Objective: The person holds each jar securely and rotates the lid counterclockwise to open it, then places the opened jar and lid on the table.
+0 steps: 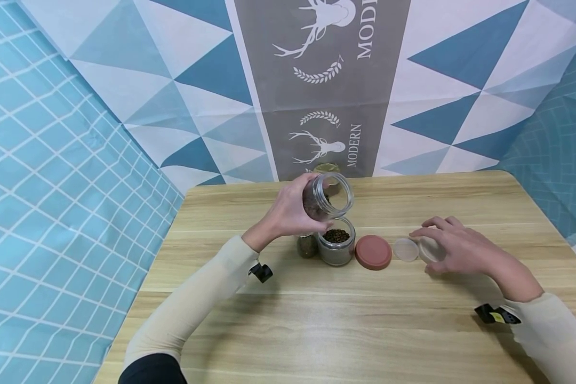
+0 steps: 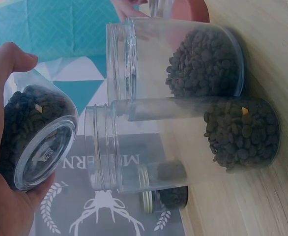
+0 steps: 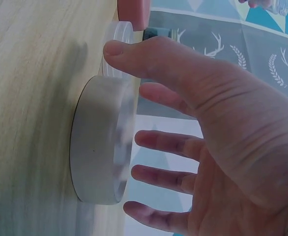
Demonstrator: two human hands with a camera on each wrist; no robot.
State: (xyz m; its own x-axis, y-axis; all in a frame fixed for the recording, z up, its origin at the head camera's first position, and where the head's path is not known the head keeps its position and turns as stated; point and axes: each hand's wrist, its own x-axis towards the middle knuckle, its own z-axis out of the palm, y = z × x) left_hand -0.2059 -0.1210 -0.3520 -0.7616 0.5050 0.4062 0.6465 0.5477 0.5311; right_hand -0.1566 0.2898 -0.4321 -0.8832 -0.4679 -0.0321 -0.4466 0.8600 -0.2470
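My left hand [image 1: 290, 208] grips a clear glass jar [image 1: 314, 200] of dark pellets, tipped with its mouth toward the right. Under it stands a wide open jar [image 1: 336, 253] with a layer of pellets at its bottom. Beside that is a narrower open jar [image 2: 242, 132], also part filled with pellets, one orange bit among them. Over a round off-white lid [image 3: 97, 142], my right hand [image 1: 461, 249] has its fingers spread, fingertips close to the lid's rim and nothing gripped. Next to this lid lies a clear lid [image 1: 405, 249].
A red lid [image 1: 373, 252] lies between the wide jar and the clear lid. Behind the jars stands a closed jar with a gold lid [image 2: 148, 201]. The wooden table [image 1: 317, 330] meets a patterned backdrop [image 1: 211, 106] at its far edge.
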